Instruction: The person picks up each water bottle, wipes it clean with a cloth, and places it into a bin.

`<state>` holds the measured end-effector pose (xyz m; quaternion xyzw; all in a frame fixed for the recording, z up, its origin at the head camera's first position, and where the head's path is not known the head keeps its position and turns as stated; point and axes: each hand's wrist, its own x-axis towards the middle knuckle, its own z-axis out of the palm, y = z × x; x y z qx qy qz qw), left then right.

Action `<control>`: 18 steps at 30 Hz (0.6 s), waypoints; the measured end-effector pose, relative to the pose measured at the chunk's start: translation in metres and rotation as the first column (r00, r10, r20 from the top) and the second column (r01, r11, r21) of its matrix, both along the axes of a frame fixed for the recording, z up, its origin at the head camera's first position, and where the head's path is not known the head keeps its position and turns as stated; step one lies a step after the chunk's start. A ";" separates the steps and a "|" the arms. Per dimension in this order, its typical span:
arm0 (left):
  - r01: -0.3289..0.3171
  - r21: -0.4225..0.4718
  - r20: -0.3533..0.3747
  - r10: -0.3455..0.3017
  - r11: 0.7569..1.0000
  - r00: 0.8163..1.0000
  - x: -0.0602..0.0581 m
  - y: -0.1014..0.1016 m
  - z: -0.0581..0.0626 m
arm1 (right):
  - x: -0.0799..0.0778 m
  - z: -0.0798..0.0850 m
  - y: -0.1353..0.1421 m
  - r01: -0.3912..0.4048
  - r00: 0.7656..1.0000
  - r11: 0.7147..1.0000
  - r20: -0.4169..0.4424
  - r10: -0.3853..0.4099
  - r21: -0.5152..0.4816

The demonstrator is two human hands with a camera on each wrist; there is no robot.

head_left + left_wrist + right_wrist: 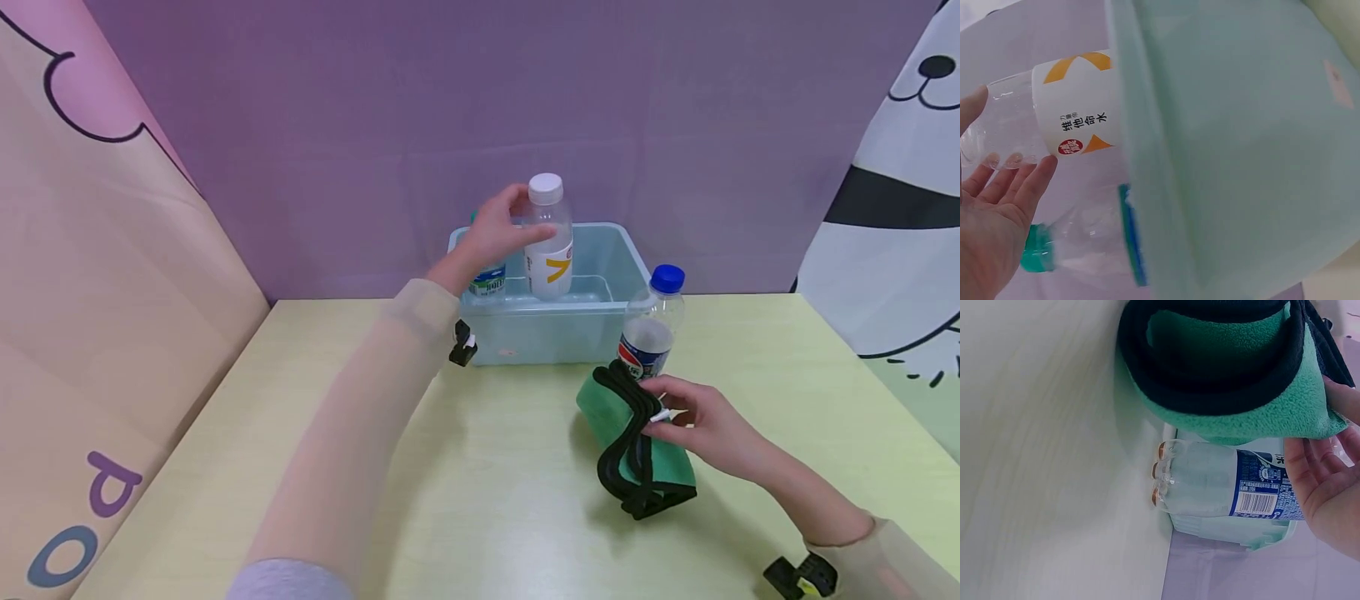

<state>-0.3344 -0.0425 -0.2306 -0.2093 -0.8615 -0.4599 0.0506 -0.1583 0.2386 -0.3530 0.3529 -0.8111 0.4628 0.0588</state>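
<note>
My left hand [504, 229] holds a clear bottle [550, 267] with a white cap and a white-and-yellow label. In the left wrist view, thumb and fingers lie on either side of this bottle [1075, 106], whose lower part is hidden behind the wall of a light-blue plastic bin [555, 333]. Beside it in the bin is a green-capped bottle [1091, 244]. With the right hand [701, 421] I pinch a folded green towel [600, 408] with black edging by its upper edge; a small white tag shows near the fingertips.
A Pepsi bottle [651, 329] with a blue cap stands upright on the pale table [510, 500], just behind the towel and by the bin's right front corner. Purple cloth [375, 150] hangs behind the table, and printed cloths hang at both sides.
</note>
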 end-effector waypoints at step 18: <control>-0.003 -0.094 0.100 0.013 0.996 0.995 -0.005 0.017 -0.038 | 0.007 -0.001 0.001 0.029 0.999 1.000 0.014 -0.029 0.012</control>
